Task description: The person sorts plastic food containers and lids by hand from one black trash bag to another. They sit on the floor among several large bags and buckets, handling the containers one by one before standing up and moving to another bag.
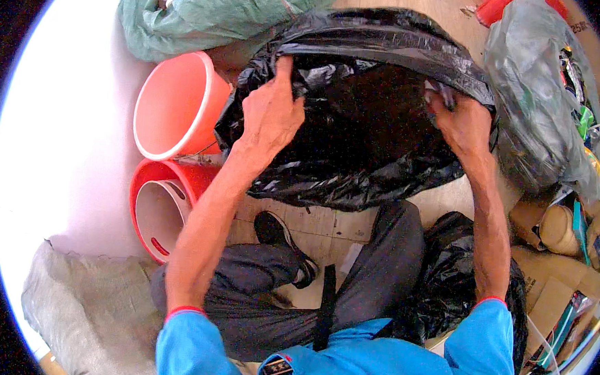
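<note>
A large black plastic bag (pixel 370 42) stands wide-mouthed before me, its rim folded and crumpled and its inside mostly dark. At the left of the mouth is my left hand (pixel 273 108), index finger stretched against the far rim and thumb apart from it. Its other fingers are curled under and hidden, so any hold on the plastic does not show. Across the mouth, my right hand (pixel 463 123) is bent at the right rim, with shiny bunched plastic at its fingers. Motion blurs those fingertips.
To the left lie a pink bucket (pixel 168 110) and a red bucket (pixel 139 198) with a pale container (pixel 160 220) inside. A green woven sack (pixel 212 22) sits behind, a grey sack (pixel 91 309) front left. At right are a filled translucent bag (pixel 522 98), cardboard (pixel 546 290) and another black bag (pixel 444 279).
</note>
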Action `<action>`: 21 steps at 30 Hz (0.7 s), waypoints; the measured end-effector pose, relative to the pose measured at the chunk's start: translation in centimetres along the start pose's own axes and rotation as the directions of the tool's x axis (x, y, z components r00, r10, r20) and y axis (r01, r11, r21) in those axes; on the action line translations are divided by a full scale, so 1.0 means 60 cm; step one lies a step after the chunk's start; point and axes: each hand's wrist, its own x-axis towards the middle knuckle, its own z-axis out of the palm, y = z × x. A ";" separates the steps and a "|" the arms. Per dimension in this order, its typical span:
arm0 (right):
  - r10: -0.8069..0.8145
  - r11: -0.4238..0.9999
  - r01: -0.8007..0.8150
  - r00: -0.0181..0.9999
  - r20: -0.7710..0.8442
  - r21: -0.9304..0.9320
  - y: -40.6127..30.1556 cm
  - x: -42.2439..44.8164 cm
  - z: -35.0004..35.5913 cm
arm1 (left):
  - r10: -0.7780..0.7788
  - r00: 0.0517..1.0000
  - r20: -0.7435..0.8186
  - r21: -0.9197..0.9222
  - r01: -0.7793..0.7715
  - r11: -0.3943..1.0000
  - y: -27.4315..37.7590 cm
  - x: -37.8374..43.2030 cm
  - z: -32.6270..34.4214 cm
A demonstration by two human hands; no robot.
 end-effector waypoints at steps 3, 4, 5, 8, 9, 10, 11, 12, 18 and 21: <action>-0.035 0.996 0.050 0.982 0.187 -0.074 -0.011 -0.006 0.037 | -0.077 0.941 0.331 0.041 0.067 0.997 -0.003 -0.005 -0.006; 0.002 0.992 0.042 0.937 0.349 -0.118 -0.011 -0.007 0.040 | -0.091 0.911 0.401 -0.048 0.121 0.992 -0.009 -0.015 -0.006; 0.013 0.995 0.021 0.940 0.341 -0.095 -0.016 -0.016 0.039 | -0.042 0.914 0.403 -0.053 0.070 0.996 -0.003 -0.027 -0.017; -0.062 0.967 0.112 0.975 0.212 -0.229 0.020 -0.007 0.045 | 0.052 0.936 0.347 -0.117 -0.011 0.993 -0.009 -0.058 -0.040; -0.111 0.948 0.158 0.978 0.178 -0.275 0.025 -0.010 0.037 | 0.095 0.953 0.289 -0.177 -0.044 0.983 -0.017 -0.068 -0.048; -0.112 0.949 0.158 0.978 0.176 -0.274 0.036 -0.014 0.029 | 0.095 0.953 0.288 -0.176 -0.045 0.983 -0.021 -0.078 -0.056; -0.075 0.954 0.141 0.967 0.243 -0.264 0.049 -0.018 0.018 | 0.014 0.918 0.395 -0.149 0.049 0.988 -0.019 -0.091 -0.066; -0.038 0.959 0.122 0.950 0.308 -0.256 0.059 -0.021 0.010 | -0.066 0.866 0.496 -0.113 0.139 0.984 -0.018 -0.102 -0.073; 0.019 0.974 -0.110 0.912 0.410 0.200 -0.061 -0.024 0.041 | -0.249 0.722 0.646 0.192 0.163 0.968 -0.093 -0.176 -0.039; -0.087 0.877 -0.197 0.832 0.548 0.438 -0.109 -0.031 0.153 | -0.356 0.614 0.705 0.353 0.133 0.926 -0.132 -0.187 -0.018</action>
